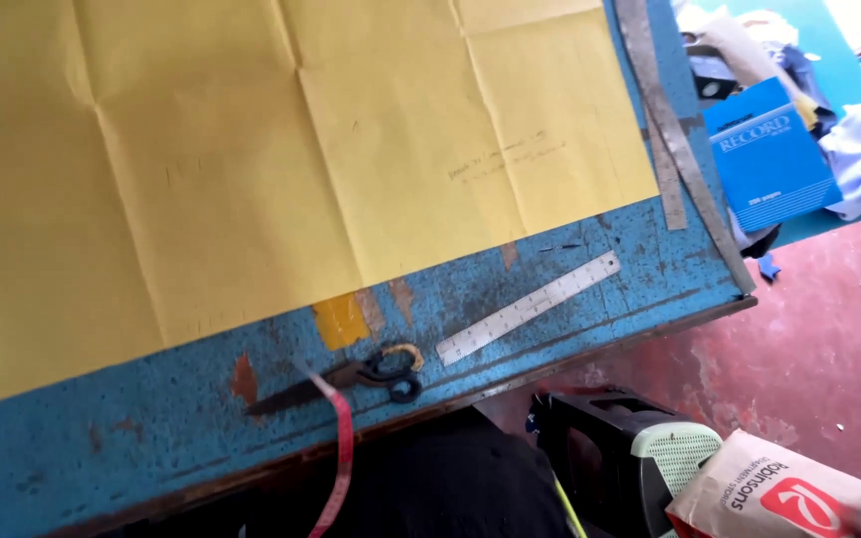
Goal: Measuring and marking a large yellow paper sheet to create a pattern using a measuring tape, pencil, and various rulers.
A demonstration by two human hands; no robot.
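- Worn blue table (151, 428) — paint chipped, rust showing.
- Big creased yellow paper (251, 149) fills ten to twelve o'clock.
- Black scissors (351, 381) at six; steel ruler (528, 309) just beside, toward four.
- Long metal square (675, 139) at two.

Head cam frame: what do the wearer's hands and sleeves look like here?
Neither hand nor any sleeve is in view. Only dark clothing shows at the bottom edge, below the blue table, with a red measuring tape hanging over it. Nothing more can be told of the arms.
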